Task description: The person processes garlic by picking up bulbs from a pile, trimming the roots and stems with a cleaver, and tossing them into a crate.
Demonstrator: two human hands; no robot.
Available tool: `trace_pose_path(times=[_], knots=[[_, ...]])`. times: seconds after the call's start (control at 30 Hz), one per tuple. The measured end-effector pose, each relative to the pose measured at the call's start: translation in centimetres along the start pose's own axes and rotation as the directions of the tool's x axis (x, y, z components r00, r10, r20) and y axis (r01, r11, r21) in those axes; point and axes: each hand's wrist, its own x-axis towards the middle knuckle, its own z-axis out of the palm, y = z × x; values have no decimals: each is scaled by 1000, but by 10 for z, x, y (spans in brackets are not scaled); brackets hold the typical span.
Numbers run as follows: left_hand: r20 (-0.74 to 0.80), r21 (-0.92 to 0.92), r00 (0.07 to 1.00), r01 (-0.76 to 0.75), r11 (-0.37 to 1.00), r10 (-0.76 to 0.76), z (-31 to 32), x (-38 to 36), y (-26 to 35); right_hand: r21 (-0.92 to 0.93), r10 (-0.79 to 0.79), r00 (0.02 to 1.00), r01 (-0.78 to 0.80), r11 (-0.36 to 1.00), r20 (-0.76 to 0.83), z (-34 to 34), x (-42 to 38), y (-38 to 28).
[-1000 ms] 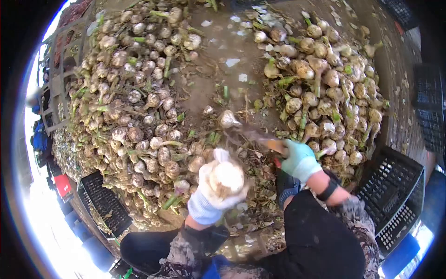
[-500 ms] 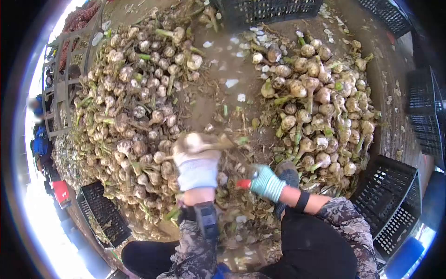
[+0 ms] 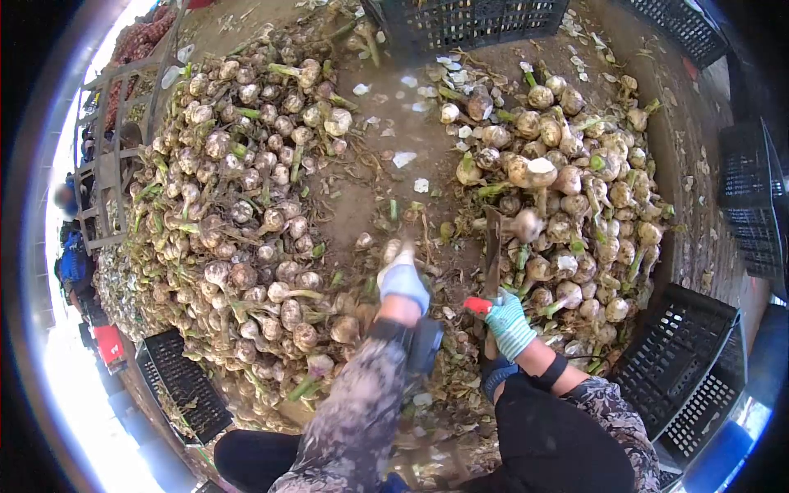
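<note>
My left hand, in a whitish glove, is over the ground between two garlic piles. Motion smears its fingers, so whether they hold anything is unclear. My right hand, in a green-and-white striped glove, is closed round a tool with a red handle. Its long, dark blade points away from me beside the right garlic pile. Near the blade's upper part a garlic bulb looks blurred. A broader garlic pile, with stems on many bulbs, spreads on the left.
A black crate stands at the far edge. More black crates are at the lower left, lower right and right side. A metal frame stands at the left, with a partly visible person beyond it.
My left hand has moved right and away from me; the bulb seen in it before no longer shows clearly there. My right hand has shifted right, and the blade now shows clearly.
</note>
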Motion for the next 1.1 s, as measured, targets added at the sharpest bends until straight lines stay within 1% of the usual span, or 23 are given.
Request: trace_pose_path(times=[0.07, 0.1, 0.13, 0.2, 0.23, 0.27, 0.33, 0.43, 0.5, 0.53, 0.57, 0.6, 0.7, 0.73, 0.8, 0.83, 0.9, 0.93, 0.97, 1.0, 1.03, 1.07, 1.1], knots=[[-300, 210, 953, 19, 978, 46, 23, 9, 5, -118, -17, 999, 13, 993, -38, 3, 0, -3], [-424, 381, 901, 85, 921, 93, 31, 1, 18, -8, -85, 996, 85, 996, 26, 6, 3, -9], [-270, 466, 939, -66, 883, 213, 26, -1, 17, 39, -80, 995, 77, 996, 62, 2, 2, -13], [76, 554, 911, -376, 743, 404, 0, -4, 9, 132, -72, 989, 54, 990, 131, -9, -7, -32], [171, 468, 910, -413, 781, 378, -1, -22, 18, -36, -151, 977, 159, 987, 153, -12, -3, -36], [247, 381, 876, -481, 790, 414, 0, -44, 22, 37, -62, 975, 56, 998, 212, -19, -6, -41], [434, 343, 801, -570, 747, 412, -19, -44, 20, -17, -266, 916, 284, 959, 301, -17, -21, -64], [735, 188, 576, -679, 710, 357, -53, -33, 3, -370, -455, 797, 593, 716, 397, -9, -45, -94], [799, 310, 410, -907, 284, 440, -80, -19, -17, -562, -362, 773, 630, 536, 521, -2, -54, -113], [784, 331, 432, -898, 289, 445, -86, -21, -20, -636, -302, 764, 644, 426, 571, 0, -58, -118], [769, 351, 453, -889, 295, 451, -91, -24, -23, -627, -414, 735, 676, 387, 537, 4, -54, -105], [695, 333, 586, -776, 536, 416, -79, -51, -12, -646, -402, 742, 667, 371, 536, 6, -56, -104], [685, 59, 666, -453, 889, 294, -96, -52, -19, -673, -377, 743, 665, 323, 553, 8, -64, -105], [733, 282, 622, -645, 710, 274, -98, -48, -19, -677, -368, 752, 656, 333, 548, 9, -64, -104], [805, 558, 569, -823, 112, 168, -102, -37, -18, -682, -350, 769, 638, 358, 535, 11, -65, -101], [816, 499, 469, -867, -2, 338, -107, -38, -30, -669, -331, 774, 632, 390, 539, 11, -68, -103], [733, 418, 635, -703, 575, 244, -115, -37, -37, -633, -340, 750, 661, 402, 567, 11, -69, -106], [820, 306, 457, -859, 410, 346, -104, -49, -23, -614, -344, 737, 675, 410, 582, 11, -69, -106], [866, 174, 255, -960, 218, 431, -92, -61, -10, -675, -303, 801, 599, 431, 517, 11, -66, -104], [903, -99, -279, -874, -475, 327, -57, -98, 28, -730, -264, 856, 517, 447, 444, 10, -57, -103], [928, 6, -13, -999, -50, 372, -42, -122, 43, -803, -122, 921, 382, 457, 369, -1, -40, -105], [921, 127, 251, -916, 380, 297, -32, -138, 51, -818, -29, 933, 330, 471, 360, -17, -33, -92], [840, -24, -35, -999, -26, 541, -24, -144, 51, -766, -111, 952, 297, 570, 286, -22, -32, -74]])
